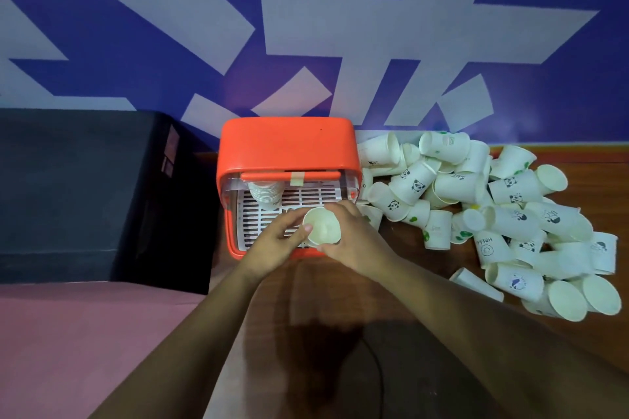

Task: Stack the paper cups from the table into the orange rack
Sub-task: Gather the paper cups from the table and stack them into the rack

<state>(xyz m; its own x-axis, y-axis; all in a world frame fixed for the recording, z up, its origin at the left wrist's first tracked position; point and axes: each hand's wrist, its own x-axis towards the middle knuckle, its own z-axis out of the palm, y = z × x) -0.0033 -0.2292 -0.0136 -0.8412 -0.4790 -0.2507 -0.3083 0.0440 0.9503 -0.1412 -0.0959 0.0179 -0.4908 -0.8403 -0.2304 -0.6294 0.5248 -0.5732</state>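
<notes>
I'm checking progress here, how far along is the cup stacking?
Early on. One short stack of cups already stands at the back left of the orange rack. Both the left hand and right hand hold one paper cup over the rack's grid. A big pile of cups is left on the table.

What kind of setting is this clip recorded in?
Probably an indoor staged workspace, not a kitchen: a wooden table pushed against a blue-and-white patterned wall, a big pile of paper cups beside an orange rack, and a black box.
</notes>
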